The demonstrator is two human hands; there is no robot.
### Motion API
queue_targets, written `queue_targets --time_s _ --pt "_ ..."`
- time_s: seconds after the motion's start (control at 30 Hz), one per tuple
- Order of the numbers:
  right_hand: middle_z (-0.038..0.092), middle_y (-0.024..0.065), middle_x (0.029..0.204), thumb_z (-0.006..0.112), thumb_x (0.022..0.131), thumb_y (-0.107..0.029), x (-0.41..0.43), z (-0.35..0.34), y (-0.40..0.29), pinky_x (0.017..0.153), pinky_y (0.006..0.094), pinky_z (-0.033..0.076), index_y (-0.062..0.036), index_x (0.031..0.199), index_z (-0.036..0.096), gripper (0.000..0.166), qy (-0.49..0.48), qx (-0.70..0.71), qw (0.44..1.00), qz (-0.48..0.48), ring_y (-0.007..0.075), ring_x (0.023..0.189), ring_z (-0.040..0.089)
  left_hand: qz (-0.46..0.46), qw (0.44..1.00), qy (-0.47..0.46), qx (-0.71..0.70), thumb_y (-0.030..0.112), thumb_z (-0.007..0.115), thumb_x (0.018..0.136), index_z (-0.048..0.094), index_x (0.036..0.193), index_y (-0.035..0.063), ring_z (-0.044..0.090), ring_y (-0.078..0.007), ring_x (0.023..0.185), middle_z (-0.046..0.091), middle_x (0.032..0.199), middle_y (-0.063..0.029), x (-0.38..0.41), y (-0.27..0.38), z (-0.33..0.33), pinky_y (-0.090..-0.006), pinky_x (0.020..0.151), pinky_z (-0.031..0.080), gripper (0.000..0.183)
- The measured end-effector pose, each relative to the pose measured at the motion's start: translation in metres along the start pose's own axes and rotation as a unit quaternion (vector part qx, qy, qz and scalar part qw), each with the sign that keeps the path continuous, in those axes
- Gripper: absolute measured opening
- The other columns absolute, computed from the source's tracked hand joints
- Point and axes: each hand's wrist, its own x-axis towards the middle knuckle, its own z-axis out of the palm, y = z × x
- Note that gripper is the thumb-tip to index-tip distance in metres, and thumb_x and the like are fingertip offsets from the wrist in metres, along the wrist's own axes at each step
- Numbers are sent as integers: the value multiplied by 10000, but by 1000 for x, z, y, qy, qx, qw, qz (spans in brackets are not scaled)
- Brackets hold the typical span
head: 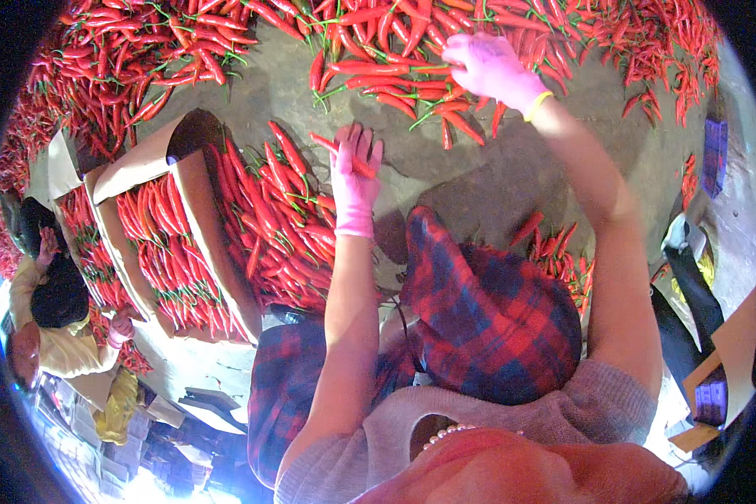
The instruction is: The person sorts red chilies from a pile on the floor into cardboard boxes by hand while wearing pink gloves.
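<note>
My left hand [356, 173], in a pink glove, holds a red chilli pepper [363, 167] that lies slantwise across the fingers. Left of it, a heap of long red chillies [277, 233] rests against an open cardboard box [209, 236]. Inside that box, chillies [170, 252] lie in neat rows, with green stems between the rows. My right hand [494, 72], also pink-gloved, reaches to the front edge of a larger chilli heap [384, 82]. Its fingertips are at a chilli's green stem; blur hides whether they grip it.
A second box of chillies [91, 246] stands farther left, beside a person [63, 346] in a pale top. More chillies [145, 50] spread across the concrete floor [277, 75]. A small chilli pile [557, 258] lies beside my plaid-covered knee [491, 315]. At right is a purple crate [714, 154].
</note>
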Motion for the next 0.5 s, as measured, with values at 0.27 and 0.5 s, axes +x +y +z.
queue_targets --time_s 0.27,0.5 --pt "524 237 1228 676 788 -299 97 28 -77 855 494 474 -161 1396 438 668 345 75 905 239 369 1096 544 39 999 -26 21 272 648 937 510 1292 118 577 -230 1145 584 1269 -53 -8 -3 -4 -406 990 470 411" --pt "667 129 872 571 776 41 69 -42 -40 698 390 525 -39 1088 648 332 188 787 582 84 221 785 676 31 999 -12 28 274 630 950 471 1334 102 572 -255 1178 564 1306 -92 -8 2 -12 -420 984 487 450"
